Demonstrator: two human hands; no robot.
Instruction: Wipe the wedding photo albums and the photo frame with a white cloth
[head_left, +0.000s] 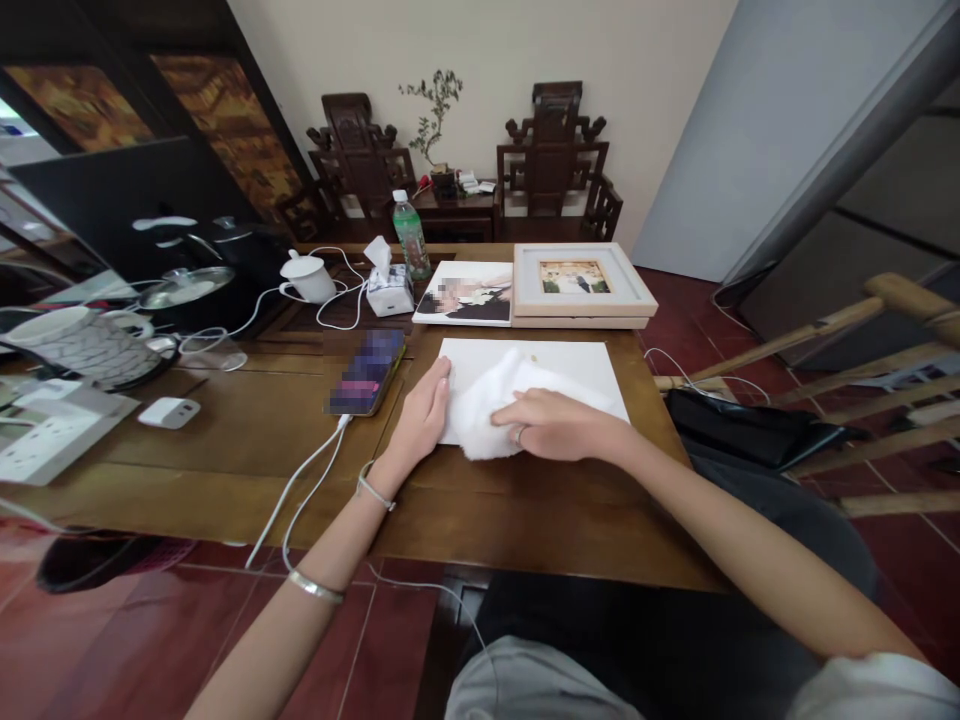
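Note:
A flat white board [592, 362], like a canvas or panel, lies on the wooden table in front of me, with a small yellowish mark near its far edge. My left hand [421, 405] holds the board's left edge, its fingers close together along that side. On top of the board is a fluffy white cloth [487, 425], bunched up and reaching a little past the near edge. My right hand [559, 425], with a ring on one finger, presses down on this cloth and grips it, index finger pointing left. The cloth hides much of the board's middle.
Beyond the board lie a photo panel [480, 308] and a framed picture [630, 290]. A charging phone [375, 370] is on the left, with a tissue box [391, 292], bottle [409, 235], lidded cup [309, 278], charger [170, 412], patterned mug [75, 345] and power strip [52, 445] around it.

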